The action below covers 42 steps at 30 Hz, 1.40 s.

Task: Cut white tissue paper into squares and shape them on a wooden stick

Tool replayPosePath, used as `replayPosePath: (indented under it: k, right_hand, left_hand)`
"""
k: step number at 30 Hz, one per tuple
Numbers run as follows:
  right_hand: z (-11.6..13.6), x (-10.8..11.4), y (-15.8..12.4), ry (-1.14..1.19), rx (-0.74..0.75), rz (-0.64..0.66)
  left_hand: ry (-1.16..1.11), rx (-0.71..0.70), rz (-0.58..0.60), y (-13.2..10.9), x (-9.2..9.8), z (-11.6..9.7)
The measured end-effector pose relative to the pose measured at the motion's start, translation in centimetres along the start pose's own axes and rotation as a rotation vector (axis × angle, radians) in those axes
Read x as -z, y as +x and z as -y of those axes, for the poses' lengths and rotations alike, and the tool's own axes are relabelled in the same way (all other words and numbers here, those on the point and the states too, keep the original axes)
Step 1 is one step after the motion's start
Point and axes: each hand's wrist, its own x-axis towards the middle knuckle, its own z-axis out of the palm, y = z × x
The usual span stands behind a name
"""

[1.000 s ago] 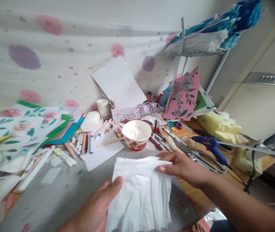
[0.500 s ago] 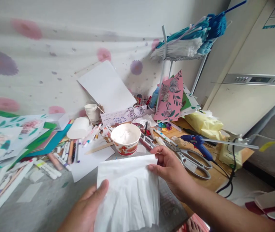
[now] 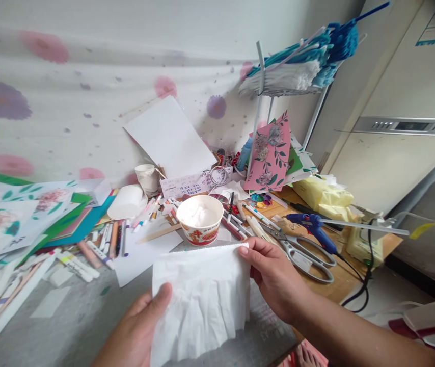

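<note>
A white tissue (image 3: 198, 306) hangs between my two hands above the grey tabletop, its upper edge nearly level and its lower part creased. My left hand (image 3: 141, 321) grips its left side, thumb on the front and fingers mostly hidden behind. At the upper right corner, my right hand (image 3: 269, 272) pinches the tissue between thumb and fingers. Just beyond the tissue stands a paper bowl (image 3: 201, 232) with red printing, holding a white substance. Right of my right hand lie large grey-handled scissors (image 3: 309, 260).
A blue glue gun (image 3: 313, 229) with its cord lies at the right. Several markers (image 3: 105, 244) and flower pictures (image 3: 7, 224) cover the left side. Paper cups (image 3: 146, 178) stand at the back. Pipe cleaners (image 3: 297, 71) rest on a rack, with a yellow tissue pack (image 3: 322, 196) below.
My right thumb has shifted up to the tissue's top corner, and the fingers have moved behind it. The tissue's lower edge has swung up and left. My left hand stays nearly still.
</note>
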Motion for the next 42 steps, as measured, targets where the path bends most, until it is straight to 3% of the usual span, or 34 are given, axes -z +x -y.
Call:
replayPosePath:
  k: [5,9,16,25,34,42]
  right_hand:
    - [-0.1,-0.3,-0.5,0.004,-0.027,0.144]
    - [-0.6,-0.4,-0.5,-0.043,-0.093,0.284]
    - [-1.2,0.2,0.2,-0.186,-0.101,0.191]
    - [-0.9,0.2,-0.3,-0.289,-0.19,0.224]
    - [-0.6,0.7,-0.1,-0.388,-0.264,0.295]
    - [-0.2,1.2,0.0,-0.424,-0.321,0.323]
  left_hand:
    - [-0.017,-0.055,-0.031,0.1,0.1,0.2]
    - [-0.058,-0.155,0.038,0.3,0.3,0.2]
    - [-0.007,-0.206,0.068,0.7,0.5,-0.1]
    - [-0.071,-0.036,0.201,0.8,0.7,-0.5]
    - [0.045,-0.122,0.119,1.2,0.7,-0.2]
    - [0.172,-0.156,0.146,1.2,0.8,-0.6]
